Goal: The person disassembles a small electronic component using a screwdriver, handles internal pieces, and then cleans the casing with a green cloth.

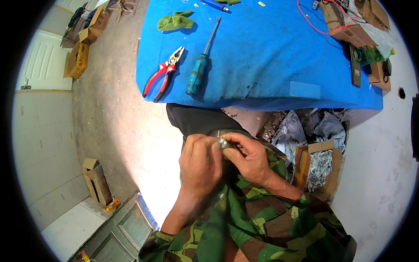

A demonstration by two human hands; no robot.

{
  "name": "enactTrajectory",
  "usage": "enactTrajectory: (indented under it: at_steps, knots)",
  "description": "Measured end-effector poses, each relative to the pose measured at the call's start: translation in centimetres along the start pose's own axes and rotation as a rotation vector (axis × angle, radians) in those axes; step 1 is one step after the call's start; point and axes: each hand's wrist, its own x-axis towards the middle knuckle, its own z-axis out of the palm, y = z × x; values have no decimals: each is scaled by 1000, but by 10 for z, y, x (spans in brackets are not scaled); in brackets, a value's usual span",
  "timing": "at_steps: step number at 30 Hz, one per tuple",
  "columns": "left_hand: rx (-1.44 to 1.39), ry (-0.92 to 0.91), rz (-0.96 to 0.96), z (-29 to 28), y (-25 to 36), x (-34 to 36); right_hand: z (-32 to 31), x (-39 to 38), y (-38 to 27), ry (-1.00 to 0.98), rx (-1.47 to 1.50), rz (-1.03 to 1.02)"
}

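Over my lap, my left hand and my right hand meet, fingers and thumbs pinched on a small shiny metal piece. Most of the piece is hidden by the fingertips, so its exact kind does not show. On the blue-covered table ahead lie pliers with red and black handles, jaws pointing away from me. Right of them is a screwdriver with a worn teal handle. Neither hand touches these tools.
A green rag and a blue pen-like tool lie farther back on the blue table. At right are a cardboard box with a red cable and a dark phone-like device. Below, a carton holds silvery pieces.
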Motion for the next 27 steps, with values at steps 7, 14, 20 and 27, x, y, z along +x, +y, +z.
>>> enactTrajectory:
  at_steps: [7,14,20,27]
  knots:
    - [-108,7,-112,0,-1,-4,-1,4,4,-28,128,14]
    - [-327,-78,-387,-12,-2,-6,-7,9,-2,-6,237,42]
    - [-274,-113,-251,-17,-1,-1,-7,10,0,-31,146,35]
    - [-111,-147,13,-17,-9,0,-8,10,6,-72,95,35]
